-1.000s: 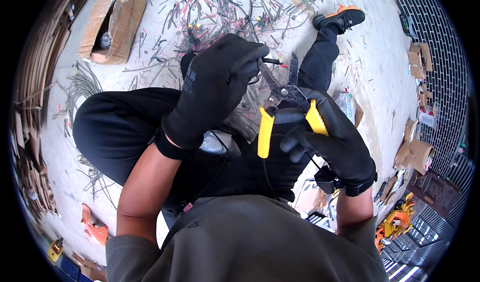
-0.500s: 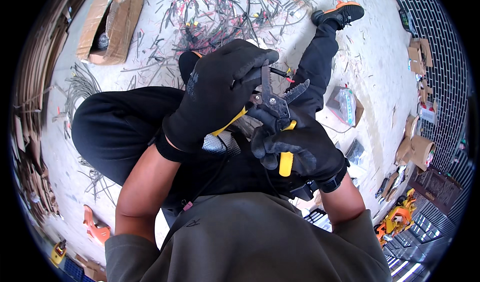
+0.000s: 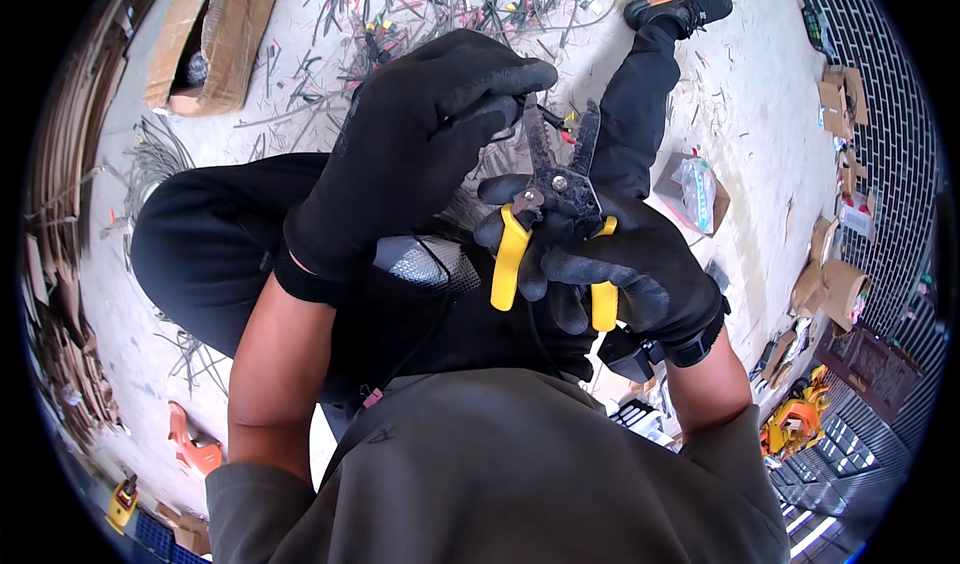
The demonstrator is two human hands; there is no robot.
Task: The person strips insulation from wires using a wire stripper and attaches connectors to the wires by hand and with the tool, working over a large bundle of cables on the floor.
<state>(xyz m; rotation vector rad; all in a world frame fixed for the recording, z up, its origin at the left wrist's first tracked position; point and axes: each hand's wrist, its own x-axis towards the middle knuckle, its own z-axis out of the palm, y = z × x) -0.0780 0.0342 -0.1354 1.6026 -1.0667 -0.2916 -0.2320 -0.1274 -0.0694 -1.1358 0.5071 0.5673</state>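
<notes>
Black work gloves cover both hands of a person seated on a pale floor [image 3: 760, 134], legs stretched out among wire offcuts. The right hand [image 3: 620, 264] is clenched around the yellow handles of a wire stripper [image 3: 553, 219], held upright at chest height so its dark jaws stand parted, pointing to the far side. The left hand [image 3: 420, 154] pinches a short dark wire [image 3: 548, 116] between thumb and forefinger and holds it at the stripper's jaws, close to the eyes where the fine work can be watched. Whether the wire sits in a notch or just beside the blades cannot be made out; the left glove hides most of its length. A heap of cut wire scraps [image 3: 440, 4] lies on the far floor, an open cardboard box [image 3: 210, 39] at far left. A small packet [image 3: 695, 189] rests near the right knee; its contents are unclear.
</notes>
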